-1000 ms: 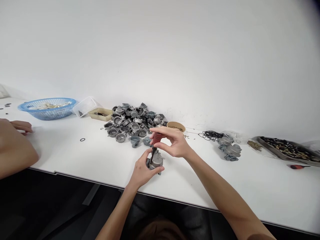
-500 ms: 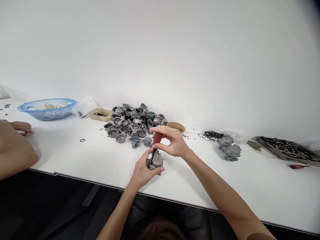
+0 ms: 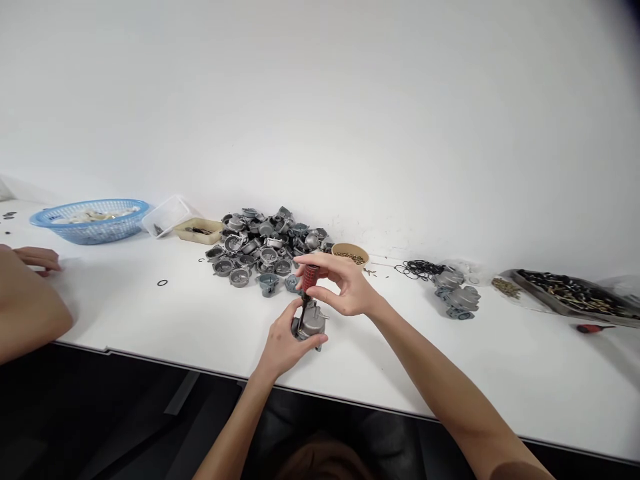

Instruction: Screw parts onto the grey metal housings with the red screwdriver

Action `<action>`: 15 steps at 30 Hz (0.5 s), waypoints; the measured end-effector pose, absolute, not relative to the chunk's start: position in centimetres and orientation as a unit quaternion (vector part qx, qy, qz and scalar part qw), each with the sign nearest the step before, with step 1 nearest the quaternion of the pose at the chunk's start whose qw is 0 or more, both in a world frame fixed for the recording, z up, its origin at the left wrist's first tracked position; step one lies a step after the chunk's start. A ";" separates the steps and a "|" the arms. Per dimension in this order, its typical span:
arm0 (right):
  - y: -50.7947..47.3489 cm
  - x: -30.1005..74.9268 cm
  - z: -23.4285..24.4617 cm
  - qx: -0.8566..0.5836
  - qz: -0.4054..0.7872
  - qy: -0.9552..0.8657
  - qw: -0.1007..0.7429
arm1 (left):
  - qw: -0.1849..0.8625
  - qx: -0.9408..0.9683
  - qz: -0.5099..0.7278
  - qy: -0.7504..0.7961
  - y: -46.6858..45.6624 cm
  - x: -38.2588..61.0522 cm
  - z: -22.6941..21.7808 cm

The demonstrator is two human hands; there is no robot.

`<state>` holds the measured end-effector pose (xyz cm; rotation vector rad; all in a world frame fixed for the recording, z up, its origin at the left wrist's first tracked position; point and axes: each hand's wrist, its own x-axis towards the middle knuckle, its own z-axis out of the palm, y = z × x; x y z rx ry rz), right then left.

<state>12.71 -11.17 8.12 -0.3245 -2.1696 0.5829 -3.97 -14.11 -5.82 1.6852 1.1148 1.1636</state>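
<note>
My left hand (image 3: 284, 340) grips a grey metal housing, carburetor-like in shape (image 3: 313, 323), on the white table, thumb on its near side and fingers round its left. In my right hand (image 3: 343, 283) is a red-handled screwdriver (image 3: 311, 279), held nearly upright between thumb and fingers. Its dark shaft runs down to the left side of the housing, close to my left fingertips. The tip is too small to make out. Just behind my hands lies a heap of grey metal bowl-shaped parts (image 3: 269, 256).
A tan bowl of small brass-coloured pieces (image 3: 351, 253) stands behind my right hand. To the right are assembled housings (image 3: 457, 297), black rings (image 3: 419, 269), a long tray (image 3: 560, 303) and another screwdriver (image 3: 591, 328). A blue basket (image 3: 95, 230) and another person's arm (image 3: 33, 300) are at left.
The screwdriver handle has turned slightly in my right fingers and stands a little more upright. My left hand keeps its hold on the housing. The whole view has shifted slightly.
</note>
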 end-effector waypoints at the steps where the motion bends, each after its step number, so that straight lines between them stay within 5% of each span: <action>1: -11.3 12.8 8.1 -0.127 0.256 -0.865 0.412 | 0.394 0.665 0.457 0.441 -14.1 -4.0 -5.8; 15: -11.1 14.1 8.8 -0.125 0.343 -0.849 0.382 | 0.293 0.707 0.439 0.472 -14.1 -4.0 -5.9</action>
